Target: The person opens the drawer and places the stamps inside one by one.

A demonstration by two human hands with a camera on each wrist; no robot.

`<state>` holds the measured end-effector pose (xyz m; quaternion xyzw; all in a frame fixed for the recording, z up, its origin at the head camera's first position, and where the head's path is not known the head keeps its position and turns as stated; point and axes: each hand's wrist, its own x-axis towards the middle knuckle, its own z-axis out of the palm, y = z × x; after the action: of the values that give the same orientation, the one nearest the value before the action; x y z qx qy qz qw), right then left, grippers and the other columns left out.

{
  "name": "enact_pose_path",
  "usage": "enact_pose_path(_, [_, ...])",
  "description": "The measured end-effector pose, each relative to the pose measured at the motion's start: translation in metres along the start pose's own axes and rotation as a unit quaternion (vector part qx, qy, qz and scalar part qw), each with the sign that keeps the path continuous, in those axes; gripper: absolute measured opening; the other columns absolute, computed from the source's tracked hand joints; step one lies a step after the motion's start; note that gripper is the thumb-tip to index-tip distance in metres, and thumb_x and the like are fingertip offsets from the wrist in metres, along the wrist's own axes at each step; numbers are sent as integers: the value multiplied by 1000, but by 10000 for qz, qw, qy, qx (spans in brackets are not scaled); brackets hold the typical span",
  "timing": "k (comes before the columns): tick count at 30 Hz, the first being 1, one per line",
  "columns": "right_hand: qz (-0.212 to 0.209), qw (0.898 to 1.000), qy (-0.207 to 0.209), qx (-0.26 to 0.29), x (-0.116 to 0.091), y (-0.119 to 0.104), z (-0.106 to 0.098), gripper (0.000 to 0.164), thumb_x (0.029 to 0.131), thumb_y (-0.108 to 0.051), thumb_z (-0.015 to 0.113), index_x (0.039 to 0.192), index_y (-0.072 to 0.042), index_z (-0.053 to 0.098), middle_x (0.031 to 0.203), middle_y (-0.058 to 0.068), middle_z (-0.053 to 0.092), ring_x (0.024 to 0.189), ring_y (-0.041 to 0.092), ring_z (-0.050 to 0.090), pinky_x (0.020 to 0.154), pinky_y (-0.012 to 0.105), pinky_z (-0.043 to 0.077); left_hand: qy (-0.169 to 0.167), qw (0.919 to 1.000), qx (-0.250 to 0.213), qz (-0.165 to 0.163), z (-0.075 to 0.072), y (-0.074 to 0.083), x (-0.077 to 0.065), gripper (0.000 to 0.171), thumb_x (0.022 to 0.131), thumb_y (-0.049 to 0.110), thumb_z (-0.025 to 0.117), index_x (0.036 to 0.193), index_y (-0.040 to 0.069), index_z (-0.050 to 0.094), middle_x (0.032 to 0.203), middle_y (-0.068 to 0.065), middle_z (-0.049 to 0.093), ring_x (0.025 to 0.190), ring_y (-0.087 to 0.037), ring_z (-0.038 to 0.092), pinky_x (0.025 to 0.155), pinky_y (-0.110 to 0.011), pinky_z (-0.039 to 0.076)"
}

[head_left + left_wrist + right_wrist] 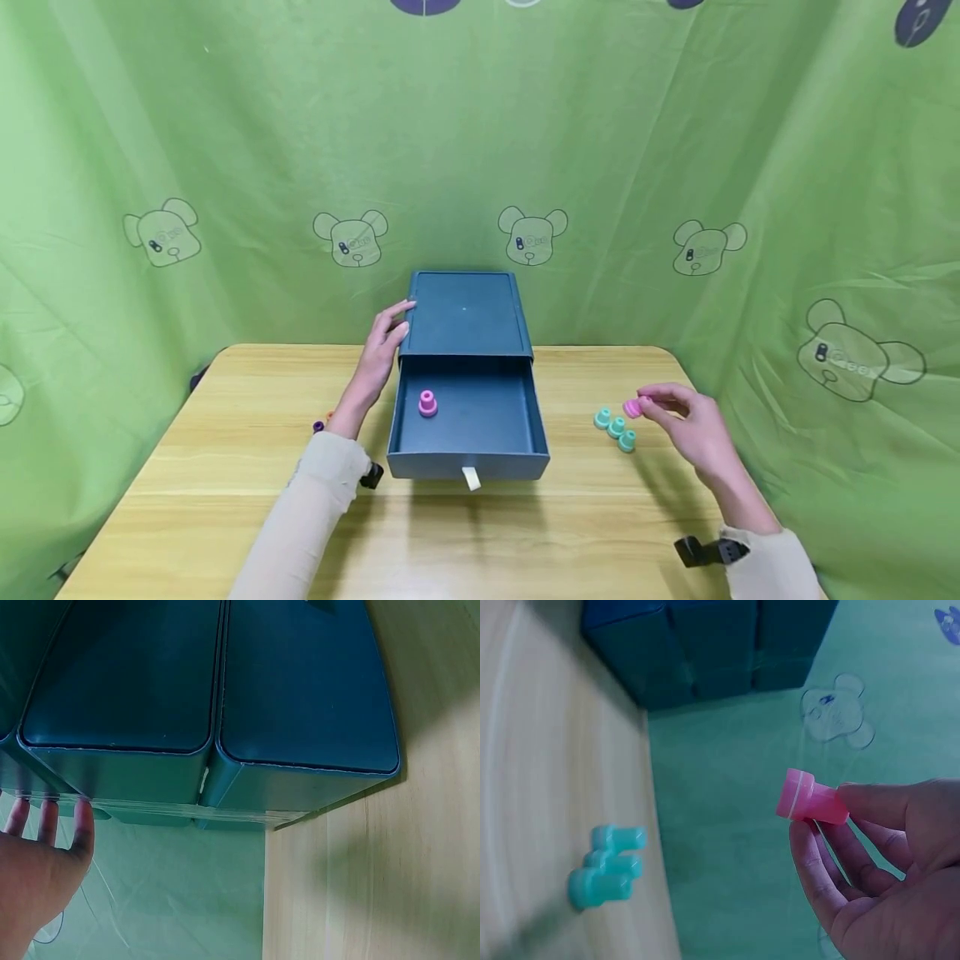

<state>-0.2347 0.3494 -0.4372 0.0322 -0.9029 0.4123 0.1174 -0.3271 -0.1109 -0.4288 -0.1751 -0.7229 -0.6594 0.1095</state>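
My right hand [693, 425] pinches a pink toy stamp [810, 799] between thumb and fingertips, above the table right of the drawer. Just left of that hand, three turquoise toy stamps [617, 427] stand on the table in a slanting row. A dark blue drawer cabinet [465, 312] has an upper drawer [468, 465] pulled out. Inside it, toward the left, another pink toy stamp [427, 404] stands upright. My left hand [381, 350] rests with extended fingers against the cabinet's left side near the top edge; its fingertips show in the left wrist view.
Partly hidden by my left forearm, a small purple piece [318, 427] and an orange piece [330, 415] lie on the wooden table [225, 467]. A white pull tab [471, 478] hangs from the drawer front. Green curtains [465, 125] enclose the back and sides.
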Motion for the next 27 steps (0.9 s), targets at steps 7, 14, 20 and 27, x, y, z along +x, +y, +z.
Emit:
enact_pose_path(7, [-158,9995,-163,200,6,-31,-2,38,100,-31,69,127,-4,69,124,17,71,99,-7,58,85,8,48,19,10000,3,34,1,1,-1,47,108,15,47,152,-1,46,160,-25,33,131,-32,41,111,-44,34])
enact_pose_path(14, [-502,9974,-350,381,11,-64,0,32,100,-25,70,125,-5,71,122,16,72,97,-3,65,85,11,51,16,10000,-21,-21,1,1,-1,47,108,15,47,152,0,46,160,-25,32,131,-32,41,112,-45,34])
enact_pose_path(20, [-596,9958,-593,349,16,-90,3,30,100,-28,70,122,-8,72,120,11,73,102,10,69,85,15,52,6,10000,-28,-17,3,0,0,47,108,16,47,152,0,46,160,-24,32,132,-33,41,113,-46,34])
enact_pose_path(27, [-700,9925,-812,579,24,-116,15,25,100,-25,70,118,-7,72,116,11,74,102,17,69,85,19,55,29,10000,-49,-9,2,-1,-1,47,108,17,46,152,0,46,161,-24,32,135,-34,40,114,-49,33])
